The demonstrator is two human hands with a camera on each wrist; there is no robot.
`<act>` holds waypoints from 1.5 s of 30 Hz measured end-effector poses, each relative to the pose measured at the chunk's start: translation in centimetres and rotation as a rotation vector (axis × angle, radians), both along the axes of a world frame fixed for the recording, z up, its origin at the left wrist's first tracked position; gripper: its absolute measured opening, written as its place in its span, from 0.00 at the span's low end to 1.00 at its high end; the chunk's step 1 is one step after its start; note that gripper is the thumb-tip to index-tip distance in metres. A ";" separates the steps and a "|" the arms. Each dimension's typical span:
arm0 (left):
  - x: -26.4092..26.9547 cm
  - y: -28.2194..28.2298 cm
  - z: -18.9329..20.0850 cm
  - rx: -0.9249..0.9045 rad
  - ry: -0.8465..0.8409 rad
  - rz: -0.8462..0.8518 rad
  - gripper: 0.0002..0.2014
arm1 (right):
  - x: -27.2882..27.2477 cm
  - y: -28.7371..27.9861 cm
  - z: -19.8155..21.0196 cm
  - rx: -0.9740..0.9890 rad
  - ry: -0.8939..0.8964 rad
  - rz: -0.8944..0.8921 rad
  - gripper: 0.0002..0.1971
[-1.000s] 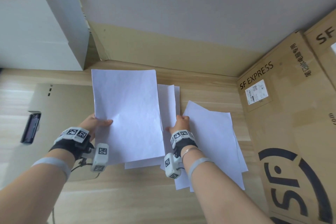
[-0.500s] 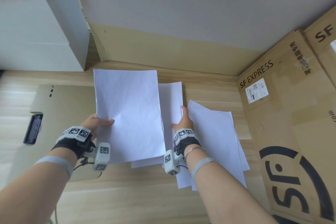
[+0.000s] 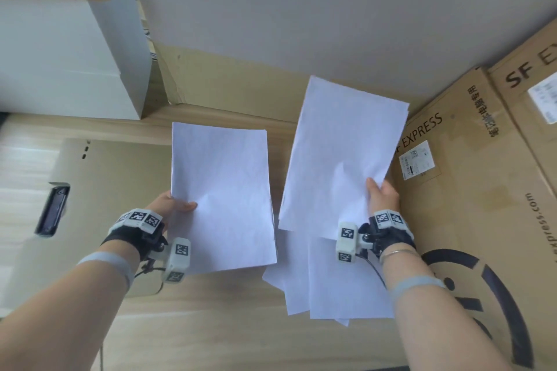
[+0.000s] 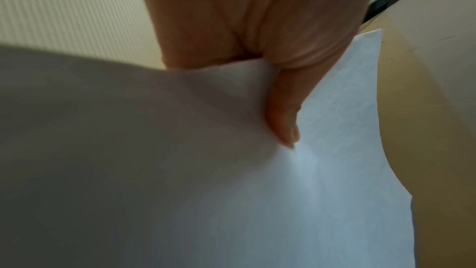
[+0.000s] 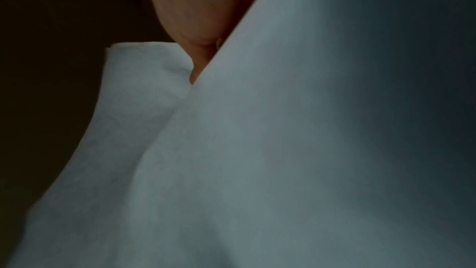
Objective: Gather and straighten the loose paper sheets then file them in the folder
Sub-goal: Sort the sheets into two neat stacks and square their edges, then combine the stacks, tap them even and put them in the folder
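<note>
My left hand (image 3: 176, 206) pinches the left edge of a stack of white sheets (image 3: 221, 199), thumb on top, held above the table. The left wrist view shows that thumb (image 4: 283, 125) pressed on the paper (image 4: 257, 191). My right hand (image 3: 381, 193) grips the right edge of another bunch of white sheets (image 3: 343, 156), lifted and tilted toward the wall. More loose sheets (image 3: 331, 286) lie on the wooden table under it. A tan folder (image 3: 99, 190) with a black clip (image 3: 52, 209) lies flat at the left. Paper (image 5: 283, 150) fills the right wrist view.
Large SF Express cardboard boxes (image 3: 482, 190) stand along the right side. A white box (image 3: 60, 63) sits at the back left, with a cardboard panel (image 3: 229, 84) against the wall behind the table (image 3: 211, 325).
My right hand has taken hold of sheets from the right pile and lifted them up and to the right. The left hand's stack has stayed in place.
</note>
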State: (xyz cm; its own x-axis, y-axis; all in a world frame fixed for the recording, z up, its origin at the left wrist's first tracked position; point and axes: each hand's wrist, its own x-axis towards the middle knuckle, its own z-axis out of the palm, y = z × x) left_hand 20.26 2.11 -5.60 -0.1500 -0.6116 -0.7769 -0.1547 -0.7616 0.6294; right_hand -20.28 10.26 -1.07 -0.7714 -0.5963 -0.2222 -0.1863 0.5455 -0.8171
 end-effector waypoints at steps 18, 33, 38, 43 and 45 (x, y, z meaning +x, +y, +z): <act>-6.5 2.6 2.3 0.037 0.038 -0.089 0.12 | 11.6 1.5 -5.2 0.256 -0.339 0.355 0.25; -6.8 3.2 -0.2 -0.136 -0.062 -0.035 0.24 | -0.2 8.2 -6.7 0.525 -0.029 -0.060 0.25; -5.7 3.5 -0.6 -0.118 -0.037 0.016 0.26 | -1.6 10.5 -7.4 0.680 -0.020 0.000 0.43; -5.7 3.8 -0.6 -0.109 -0.044 0.002 0.25 | -1.5 10.4 -6.8 0.630 -0.067 0.034 0.48; -5.7 3.8 -0.6 -0.105 -0.039 -0.012 0.25 | -1.7 10.2 -6.4 0.578 -0.065 0.030 0.48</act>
